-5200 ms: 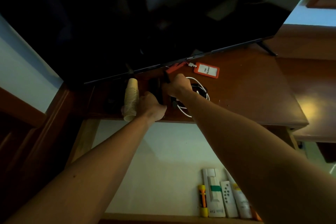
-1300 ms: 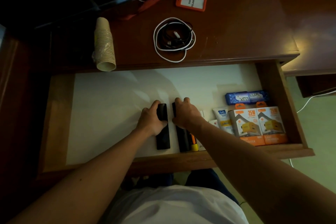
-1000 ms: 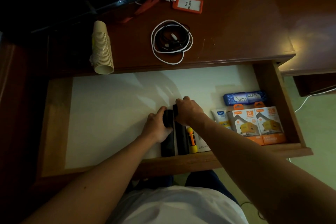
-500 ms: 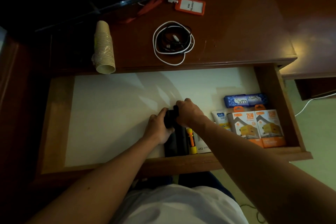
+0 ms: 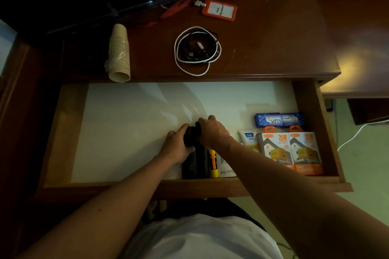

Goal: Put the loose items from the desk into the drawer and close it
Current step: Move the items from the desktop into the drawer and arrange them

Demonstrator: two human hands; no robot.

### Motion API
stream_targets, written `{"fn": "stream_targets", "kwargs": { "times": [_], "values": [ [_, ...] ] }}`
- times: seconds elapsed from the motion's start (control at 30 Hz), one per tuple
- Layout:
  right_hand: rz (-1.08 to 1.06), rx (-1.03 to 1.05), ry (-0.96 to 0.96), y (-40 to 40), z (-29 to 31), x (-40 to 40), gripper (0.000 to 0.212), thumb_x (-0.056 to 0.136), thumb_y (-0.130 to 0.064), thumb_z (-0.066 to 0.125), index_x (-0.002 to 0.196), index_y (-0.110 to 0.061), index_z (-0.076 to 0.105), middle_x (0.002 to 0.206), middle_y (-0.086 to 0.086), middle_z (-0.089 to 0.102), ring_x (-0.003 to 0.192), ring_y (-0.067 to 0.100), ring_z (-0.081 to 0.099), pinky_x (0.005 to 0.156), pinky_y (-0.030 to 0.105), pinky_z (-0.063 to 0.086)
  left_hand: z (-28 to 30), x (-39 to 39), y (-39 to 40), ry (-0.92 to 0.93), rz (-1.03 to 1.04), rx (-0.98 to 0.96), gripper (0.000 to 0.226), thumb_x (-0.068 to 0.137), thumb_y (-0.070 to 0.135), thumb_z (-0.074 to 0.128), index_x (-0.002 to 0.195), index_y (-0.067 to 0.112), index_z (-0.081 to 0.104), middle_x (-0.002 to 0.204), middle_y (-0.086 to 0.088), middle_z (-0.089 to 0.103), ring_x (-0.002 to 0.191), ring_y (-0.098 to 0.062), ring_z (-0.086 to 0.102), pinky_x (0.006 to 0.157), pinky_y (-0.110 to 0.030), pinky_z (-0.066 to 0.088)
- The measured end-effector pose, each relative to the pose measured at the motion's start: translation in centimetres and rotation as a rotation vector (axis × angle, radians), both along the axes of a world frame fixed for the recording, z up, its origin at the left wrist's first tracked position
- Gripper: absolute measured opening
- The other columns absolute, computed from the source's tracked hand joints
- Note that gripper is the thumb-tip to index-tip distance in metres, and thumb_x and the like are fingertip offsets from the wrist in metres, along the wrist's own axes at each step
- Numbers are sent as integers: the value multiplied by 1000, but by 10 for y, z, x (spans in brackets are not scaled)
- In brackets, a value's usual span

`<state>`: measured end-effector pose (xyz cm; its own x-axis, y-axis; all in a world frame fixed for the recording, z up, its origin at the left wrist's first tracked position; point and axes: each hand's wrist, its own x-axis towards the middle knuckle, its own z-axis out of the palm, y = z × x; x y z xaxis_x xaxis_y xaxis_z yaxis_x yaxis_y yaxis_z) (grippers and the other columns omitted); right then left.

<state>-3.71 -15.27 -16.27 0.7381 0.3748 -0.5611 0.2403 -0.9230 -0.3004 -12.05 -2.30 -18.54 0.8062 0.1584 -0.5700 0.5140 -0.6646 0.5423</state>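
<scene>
Drawer (image 5: 309, 111) wide open, mid frame, white liner. Both hands in lower middle: left hand (image 5: 176, 147) curled round one black remote (image 5: 189, 166), right hand (image 5: 212, 132) gripping top of second remote (image 5: 202, 161) just beside it, both lying flat against front wall. Yellow-orange torch (image 5: 213, 163) touching right of remotes. Tube (image 5: 249, 139), charger boxes (image 5: 290, 151), blue packs (image 5: 279, 119) lower right. Up on desk (image 5: 273, 44): cup stack (image 5: 119, 52) upper left, cable coil (image 5: 197, 50) centre, orange badge (image 5: 220, 10) top.

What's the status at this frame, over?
Both hands, left and right, on two black remotes in open drawer. Cup stack, coiled cables, orange badge on desk. Nothing blocking.
</scene>
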Motion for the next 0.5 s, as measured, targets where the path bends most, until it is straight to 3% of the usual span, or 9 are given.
{"fn": "stream_targets", "kwargs": {
  "times": [0.17,0.33,0.5],
  "values": [
    [-40,81,12,-12,6,-10,53,87,-17,69,134,-14,45,119,18,49,103,42,62,86,47,57,3,-1,-3,8,48,4,98,77,33,81,155,29,21,136,-14,53,125,-32,54,103,-43,48],
    [-60,106,21,-22,15,-11,42,89,-19,62,128,-12,50,120,16,49,104,40,61,88,47,56,14,-1,-7,-5,51,33,79,80,30,74,148,23,34,126,-18,53,117,-38,55,92,-36,47],
    [-36,123,-19,-25,29,-8,40,91,-19,60,129,-11,52,123,14,52,107,35,60,90,44,55,24,0,-6,-18,97,58,78,89,31,68,155,24,26,140,-18,44,124,-35,52,101,-39,46]
  ]
}}
